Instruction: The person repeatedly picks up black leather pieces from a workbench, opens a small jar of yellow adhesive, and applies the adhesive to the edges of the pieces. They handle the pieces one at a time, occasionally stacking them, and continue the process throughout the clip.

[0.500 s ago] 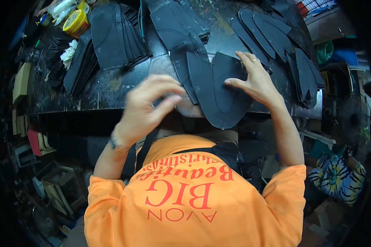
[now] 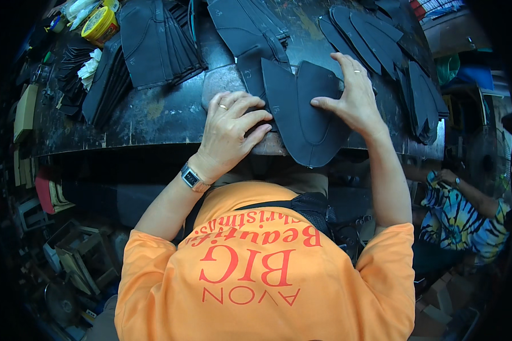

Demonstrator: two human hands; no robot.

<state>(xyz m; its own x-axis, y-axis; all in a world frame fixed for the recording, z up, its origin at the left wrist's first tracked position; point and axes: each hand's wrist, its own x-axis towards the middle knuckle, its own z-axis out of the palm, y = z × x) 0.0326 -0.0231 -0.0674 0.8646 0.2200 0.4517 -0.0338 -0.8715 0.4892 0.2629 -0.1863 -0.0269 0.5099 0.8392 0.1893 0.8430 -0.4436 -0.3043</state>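
Notched black panel: the two-lobed piece [image 2: 293, 111] lies at the centre-right of the frame, its rounded lower tip reaching past the table's near edge.
Likely feel: light, thin and flexible, probably leather-like; its smooth face may slide a little, and it looks hard to break.
Best hold: the outer edges of the two lobes, where thumb and fingers could close without creasing the curved seam.
Right hand: spread wide [image 2: 355, 102], thumb resting on the panel's right lobe, fingers beyond its edge; not clenched.
Left hand: loosely curled [image 2: 230, 125] beside the panel's left edge; whether it pinches anything, I cannot tell.
Piece beneath: another black piece [image 2: 250, 74] shows at the panel's upper left.
Surface: a dark, scuffed table [image 2: 159, 116], with a grey slab [image 2: 219, 82] partly under the left hand.
Stacks: fanned black pieces [image 2: 162, 51] at upper left, more [image 2: 364, 42] at upper right.
Odds and ends: a yellow tub [image 2: 99, 28] and crumpled white tissue [image 2: 90, 69], upper left.
Room: wooden frames [image 2: 82, 247] at lower left; a co-worker in a patterned shirt [image 2: 461, 213] at lower right.
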